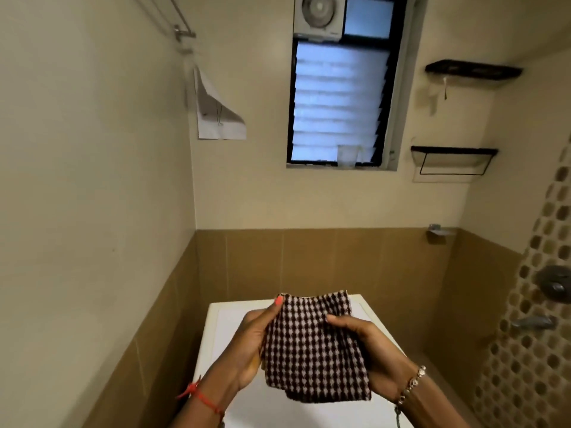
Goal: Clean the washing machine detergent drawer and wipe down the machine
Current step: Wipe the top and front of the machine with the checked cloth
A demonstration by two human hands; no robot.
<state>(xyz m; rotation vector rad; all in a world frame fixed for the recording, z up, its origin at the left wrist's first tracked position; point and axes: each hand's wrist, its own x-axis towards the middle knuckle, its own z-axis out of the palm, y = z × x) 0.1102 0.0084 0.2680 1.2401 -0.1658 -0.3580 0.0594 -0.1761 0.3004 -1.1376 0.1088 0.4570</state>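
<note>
Right now both hands hold a brown-and-white checked cloth (312, 347) above the white top of the washing machine (228, 322), between its left and right edges. The left hand (250, 344) pinches the cloth's left edge, thumb up at the top corner. The right hand (367, 350) grips the right edge, fingers curled over it. The detergent drawer is out of view, so its place cannot be told.

The likely trouble is the cloth's loose lower end. Wiped while bunched, it would probably smear grime rather than lift it, and a one-handed hold could let it slide off the machine's edge to the floor.
</note>
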